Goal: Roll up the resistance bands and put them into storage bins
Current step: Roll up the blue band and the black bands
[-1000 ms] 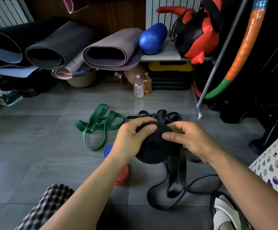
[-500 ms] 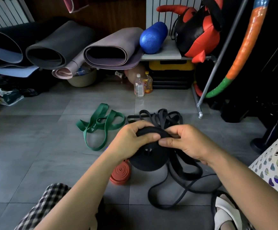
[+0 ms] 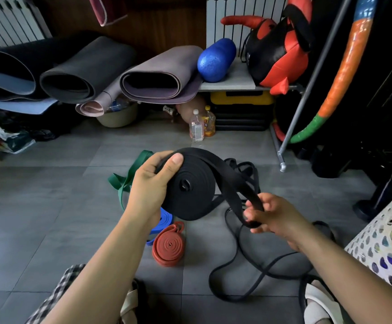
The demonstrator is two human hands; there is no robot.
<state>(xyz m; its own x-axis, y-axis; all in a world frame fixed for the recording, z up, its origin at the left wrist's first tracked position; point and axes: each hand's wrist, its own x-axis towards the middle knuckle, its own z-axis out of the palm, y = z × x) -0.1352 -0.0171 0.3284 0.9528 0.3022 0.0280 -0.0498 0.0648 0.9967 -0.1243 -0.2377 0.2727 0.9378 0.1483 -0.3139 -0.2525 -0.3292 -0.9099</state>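
Tiled floor (image 3: 50, 218) beneath black band roll (image 3: 196, 197)

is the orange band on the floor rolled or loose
Rolled: the orange band lies flat as a tight spiral coil.

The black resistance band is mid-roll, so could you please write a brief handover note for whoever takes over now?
Left hand grips the black roll; right hand pinches its loose tail, whose rest trails on the floor.
Done: red band lies rolled on the floor; blue band beside it is partly hidden.
Left: finish the black roll, roll the green band, then bin everything, probably in the white basket.
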